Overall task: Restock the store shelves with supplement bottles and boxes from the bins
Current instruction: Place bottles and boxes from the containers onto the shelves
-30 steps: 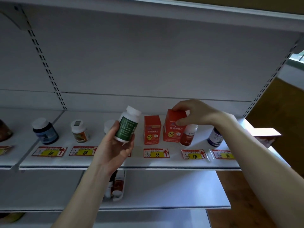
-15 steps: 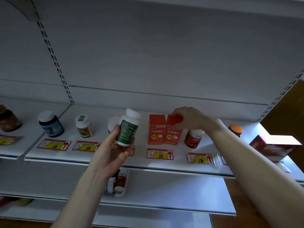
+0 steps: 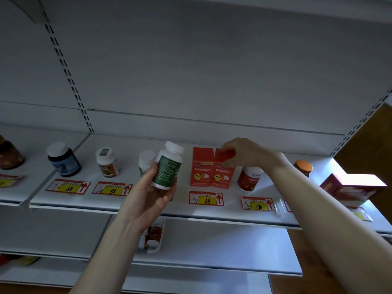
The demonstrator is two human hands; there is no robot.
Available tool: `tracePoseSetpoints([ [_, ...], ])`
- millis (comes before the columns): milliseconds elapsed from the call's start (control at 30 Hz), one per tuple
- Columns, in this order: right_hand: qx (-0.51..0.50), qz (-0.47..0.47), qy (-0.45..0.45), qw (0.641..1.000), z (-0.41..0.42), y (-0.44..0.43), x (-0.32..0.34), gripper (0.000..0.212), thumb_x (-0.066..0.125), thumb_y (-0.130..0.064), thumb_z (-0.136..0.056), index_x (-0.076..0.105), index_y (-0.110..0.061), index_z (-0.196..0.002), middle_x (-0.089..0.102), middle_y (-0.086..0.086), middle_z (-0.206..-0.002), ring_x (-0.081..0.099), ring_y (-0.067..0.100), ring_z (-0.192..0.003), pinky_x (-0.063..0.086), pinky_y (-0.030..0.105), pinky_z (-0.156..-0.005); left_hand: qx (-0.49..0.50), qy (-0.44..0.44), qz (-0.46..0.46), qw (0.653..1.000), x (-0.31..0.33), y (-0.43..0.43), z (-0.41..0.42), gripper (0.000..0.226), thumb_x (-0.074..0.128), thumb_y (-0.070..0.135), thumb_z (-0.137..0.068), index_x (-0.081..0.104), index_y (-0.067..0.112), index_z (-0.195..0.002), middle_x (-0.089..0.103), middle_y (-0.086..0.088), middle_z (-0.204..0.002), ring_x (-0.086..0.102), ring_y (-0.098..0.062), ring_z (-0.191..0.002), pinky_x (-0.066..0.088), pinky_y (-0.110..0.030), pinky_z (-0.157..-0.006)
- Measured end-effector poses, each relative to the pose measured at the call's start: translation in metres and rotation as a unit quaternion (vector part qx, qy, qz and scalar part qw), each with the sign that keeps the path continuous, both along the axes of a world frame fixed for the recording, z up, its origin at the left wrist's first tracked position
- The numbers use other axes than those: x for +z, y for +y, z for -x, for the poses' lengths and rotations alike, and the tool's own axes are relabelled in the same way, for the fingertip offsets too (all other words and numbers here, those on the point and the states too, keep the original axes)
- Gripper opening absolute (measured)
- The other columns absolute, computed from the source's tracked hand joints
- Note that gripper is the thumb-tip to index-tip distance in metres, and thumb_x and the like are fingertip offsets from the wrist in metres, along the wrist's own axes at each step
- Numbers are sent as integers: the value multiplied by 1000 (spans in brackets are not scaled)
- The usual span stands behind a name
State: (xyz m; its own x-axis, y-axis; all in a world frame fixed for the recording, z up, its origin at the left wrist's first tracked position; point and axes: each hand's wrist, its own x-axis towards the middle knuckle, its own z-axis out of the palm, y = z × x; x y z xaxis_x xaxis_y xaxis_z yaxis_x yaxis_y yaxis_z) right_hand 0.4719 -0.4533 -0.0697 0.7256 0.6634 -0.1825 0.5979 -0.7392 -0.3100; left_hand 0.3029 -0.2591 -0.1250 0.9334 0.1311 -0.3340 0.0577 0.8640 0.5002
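In front of the shelf's front edge, the left hand (image 3: 148, 194) was raised, fingers and thumb wrapped round a green-labelled bottle (image 3: 168, 166) with a white cap, held tilted above the shelf (image 3: 233, 213) and not resting on it. To its right, deeper in over the middle of the shelf, the right hand (image 3: 244, 153) pinched the top of a red box (image 3: 222, 175), which stood upright against a matching second red box (image 3: 201, 166) on its left. Just beside the held box, under the right wrist, stood a red bottle (image 3: 248, 181). A white-capped bottle (image 3: 146, 160) stood just behind the left hand's fingertips. Price tags (image 3: 205, 198) lined the front edge.
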Motion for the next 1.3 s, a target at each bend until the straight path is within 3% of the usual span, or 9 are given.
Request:
tracePoseSetpoints([
  [167, -30, -36, -28, 999, 9, -1, -1, 36, 63, -23, -85, 58, -16, -120, 56, 2, -124, 52, 16, -109, 38, 25, -89, -14, -5, 26, 1000, 6, -1, 2, 81, 96, 23, -19, 71, 4, -94, 69, -18, -96, 70, -27, -81, 59, -35, -66],
  [333, -91, -334, -28, 938, 47, 30, 20, 15, 56, -28, -90, 67, -17, -89, 67, -5, -90, 59, 4, -80, 43, 10, -73, -5, -9, 14, 1000, 17, -8, 8, 74, 95, 22, -30, 71, 2, -96, 68, -20, -99, 69, -28, -83, 58, -28, -58],
  [433, -54, -339, 94, 934, 70, 58, 26, 19, 55, -40, -88, 65, -24, -93, 66, -8, -92, 62, 7, -81, 48, 20, -74, 33, 5, -21, 999, 23, -16, 14, 56, 71, 20, -65, 58, 2, -116, 62, -20, -109, 63, -28, -94, 59, -28, -69],
  [600, -11, -368, 172, 914, 81, 85, 20, 15, 60, -31, -86, 65, -25, -100, 67, -4, -95, 61, 5, -74, 50, 21, -61, 91, -13, -30, 995, 26, -12, 34, 42, 54, 32, -76, 59, 5, -108, 59, -20, -112, 56, -30, -103, 44, -41, -96],
  [767, 28, -384, 261, 886, 88, 107, 15, 26, 53, -4, -86, 65, -27, -92, 65, -9, -97, 60, 2, -83, 50, 20, -70, 72, 37, -57, 995, 18, 11, 66, 48, 57, 28, -78, 56, 6, -119, 62, -26, -114, 65, -35, -96, 57, -33, -72],
  [933, 23, -401, 294, 867, 101, 126, 17, 26, 53, -1, -86, 66, -23, -89, 66, -1, -97, 62, 12, -89, 54, 26, -82, 107, 39, -83, 990, 16, 32, 79, 50, 60, 17, -74, 54, -5, -119, 53, -31, -124, 53, -42, -115, 53, -40, -83],
  [1033, 19, -378, 259, 888, 108, 133, 22, 14, 59, -12, -87, 66, -25, -89, 67, -3, -94, 64, 12, -88, 54, 27, -81, 77, 35, -75, 994, 17, 44, 81, 44, 58, 21, -76, 56, -3, -113, 60, -30, -115, 61, -40, -104, 56, -37, -78],
  [1167, -23, -358, 213, 909, 120, 140, 26, 5, 61, -23, -87, 64, -27, -86, 66, -7, -81, 63, 3, -69, 51, 18, -62, -10, 33, -15, 999, 21, 62, 81, 40, 47, 32, -91, 57, -2, -111, 65, -27, -94, 69, -25, -64, 57, -25, -53],
  [1300, -74, -347, 180, 917, 133, 145, 22, 11, 58, -33, -88, 64, -24, -83, 65, -5, -75, 61, 5, -65, 47, 21, -57, -81, 38, 19, 996, 18, 80, 81, 47, 43, 35, -94, 54, -5, -117, 64, -20, -78, 65, -17, -49, 51, -19, -40],
])
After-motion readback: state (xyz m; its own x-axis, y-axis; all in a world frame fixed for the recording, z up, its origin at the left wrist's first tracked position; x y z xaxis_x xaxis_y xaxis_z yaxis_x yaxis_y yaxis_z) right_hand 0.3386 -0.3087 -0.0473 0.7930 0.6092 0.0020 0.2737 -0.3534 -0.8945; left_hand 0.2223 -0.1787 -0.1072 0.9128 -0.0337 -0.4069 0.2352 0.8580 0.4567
